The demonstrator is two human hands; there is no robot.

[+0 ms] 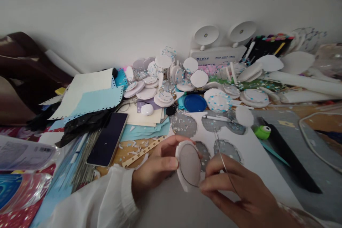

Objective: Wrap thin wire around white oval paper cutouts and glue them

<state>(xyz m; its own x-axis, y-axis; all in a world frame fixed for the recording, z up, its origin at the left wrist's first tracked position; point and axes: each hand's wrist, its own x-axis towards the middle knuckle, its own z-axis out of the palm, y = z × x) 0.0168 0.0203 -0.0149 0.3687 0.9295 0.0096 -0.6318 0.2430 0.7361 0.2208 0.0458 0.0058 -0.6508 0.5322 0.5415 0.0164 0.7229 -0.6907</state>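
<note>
My left hand [153,165] grips a white round disc [190,164] by its left edge, thumb on the near side. The disc stands tilted up above the work surface, with a rough-edged white layer behind a smoother round face. My right hand [240,187] is closed in a pinch on a thin wire [224,164]. Part of the wire curves round the disc's lower edge, and a loose length rises above the right fingers. Beneath lies a white sheet [263,165] with several round holes cut in it, showing the grey mat [283,142].
Several white discs with blue-beaded wires [217,99] crowd the back, near a twin-headed lamp [217,50]. At left lie a phone [108,139], coloured paper [93,96] and plastic bottles [24,153]. A black strip [291,156] and a green cutter-like tool [262,132] are at right.
</note>
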